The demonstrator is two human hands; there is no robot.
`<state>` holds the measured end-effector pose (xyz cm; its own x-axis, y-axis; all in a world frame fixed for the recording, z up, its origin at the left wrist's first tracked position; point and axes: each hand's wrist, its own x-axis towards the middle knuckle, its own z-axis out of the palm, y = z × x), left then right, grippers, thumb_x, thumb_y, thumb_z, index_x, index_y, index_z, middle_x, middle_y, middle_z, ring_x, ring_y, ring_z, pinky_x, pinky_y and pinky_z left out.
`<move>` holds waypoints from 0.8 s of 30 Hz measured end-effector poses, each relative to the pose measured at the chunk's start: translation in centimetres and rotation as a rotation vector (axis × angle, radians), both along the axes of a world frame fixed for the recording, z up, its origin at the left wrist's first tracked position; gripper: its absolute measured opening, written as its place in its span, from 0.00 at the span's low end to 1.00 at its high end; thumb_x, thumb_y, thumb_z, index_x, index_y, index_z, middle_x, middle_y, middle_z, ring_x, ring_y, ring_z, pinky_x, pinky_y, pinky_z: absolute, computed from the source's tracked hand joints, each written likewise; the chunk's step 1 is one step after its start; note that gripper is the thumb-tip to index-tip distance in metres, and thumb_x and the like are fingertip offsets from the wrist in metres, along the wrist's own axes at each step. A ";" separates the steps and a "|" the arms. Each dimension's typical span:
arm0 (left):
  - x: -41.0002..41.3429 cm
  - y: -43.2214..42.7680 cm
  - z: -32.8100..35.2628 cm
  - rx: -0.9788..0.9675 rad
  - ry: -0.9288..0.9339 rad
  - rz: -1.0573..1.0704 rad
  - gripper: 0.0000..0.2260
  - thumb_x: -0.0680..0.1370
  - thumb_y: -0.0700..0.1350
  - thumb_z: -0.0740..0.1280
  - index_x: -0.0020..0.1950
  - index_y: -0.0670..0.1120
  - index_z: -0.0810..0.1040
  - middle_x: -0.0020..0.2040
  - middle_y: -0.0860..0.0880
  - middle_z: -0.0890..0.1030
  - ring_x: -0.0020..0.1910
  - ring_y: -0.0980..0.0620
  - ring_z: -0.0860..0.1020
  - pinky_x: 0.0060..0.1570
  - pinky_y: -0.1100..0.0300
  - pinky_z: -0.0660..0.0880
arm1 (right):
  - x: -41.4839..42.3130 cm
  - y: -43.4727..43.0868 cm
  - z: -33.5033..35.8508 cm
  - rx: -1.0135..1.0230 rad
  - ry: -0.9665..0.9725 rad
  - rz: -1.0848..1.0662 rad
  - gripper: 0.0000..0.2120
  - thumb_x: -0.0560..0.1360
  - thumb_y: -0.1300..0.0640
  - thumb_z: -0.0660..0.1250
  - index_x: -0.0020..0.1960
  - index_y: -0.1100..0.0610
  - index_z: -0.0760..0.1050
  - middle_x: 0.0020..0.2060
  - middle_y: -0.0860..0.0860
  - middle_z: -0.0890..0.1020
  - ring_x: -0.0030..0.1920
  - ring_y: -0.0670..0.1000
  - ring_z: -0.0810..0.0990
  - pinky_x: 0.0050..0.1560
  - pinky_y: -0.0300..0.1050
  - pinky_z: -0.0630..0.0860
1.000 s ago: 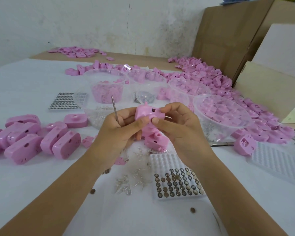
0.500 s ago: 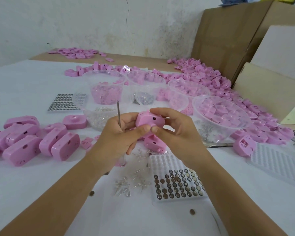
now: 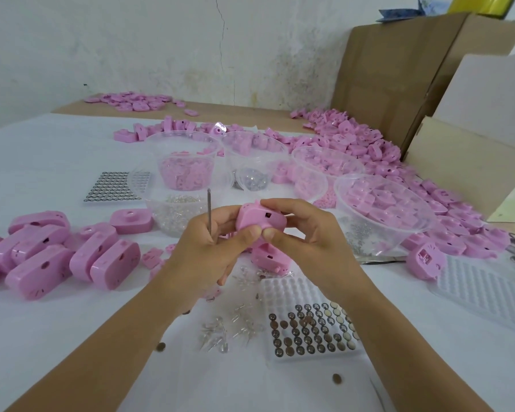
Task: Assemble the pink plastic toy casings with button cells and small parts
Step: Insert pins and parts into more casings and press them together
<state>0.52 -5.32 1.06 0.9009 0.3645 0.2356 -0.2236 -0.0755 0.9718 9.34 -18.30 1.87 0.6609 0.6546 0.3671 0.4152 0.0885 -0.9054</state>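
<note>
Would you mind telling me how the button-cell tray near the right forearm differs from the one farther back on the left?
The near button-cell tray has empty far rows, with cells only in its near half; the far button-cell tray looks filled nearly across, empty only at its right end. The near tray's cells look mixed, brownish and silver; the far tray's look uniform. Both lie flat on the white table.

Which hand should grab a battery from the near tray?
Probably the right hand: the button cell tray lies by its wrist, while the left hand holds a thin metal tool besides the pink casing.
</note>
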 end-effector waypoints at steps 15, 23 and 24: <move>0.2 0.6 0.6 0.024 0.054 0.012 0.17 0.65 0.48 0.71 0.53 0.47 0.80 0.27 0.53 0.79 0.16 0.59 0.62 0.19 0.69 0.62 | 0.0 0.3 -0.2 0.125 0.151 0.077 0.16 0.75 0.68 0.64 0.49 0.47 0.80 0.49 0.49 0.78 0.46 0.42 0.79 0.47 0.34 0.76; 0.2 0.3 0.5 0.109 0.090 -0.024 0.16 0.69 0.49 0.67 0.56 0.48 0.78 0.21 0.55 0.71 0.16 0.60 0.61 0.19 0.68 0.61 | -0.1 0.3 -0.3 0.110 0.075 -0.003 0.18 0.74 0.70 0.65 0.47 0.47 0.80 0.47 0.48 0.79 0.45 0.40 0.78 0.45 0.33 0.75; 0.1 0.1 0.6 0.109 0.072 -0.014 0.14 0.70 0.49 0.67 0.55 0.49 0.78 0.21 0.56 0.72 0.16 0.60 0.62 0.19 0.69 0.62 | 0.0 0.3 -0.3 0.125 0.110 -0.007 0.16 0.73 0.69 0.67 0.48 0.47 0.80 0.46 0.49 0.80 0.45 0.41 0.79 0.45 0.33 0.75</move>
<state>0.67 -5.21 1.69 0.9217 0.3277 0.2074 -0.1550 -0.1790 0.9716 9.31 -18.00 1.62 0.7060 0.6035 0.3706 0.3155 0.2005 -0.9275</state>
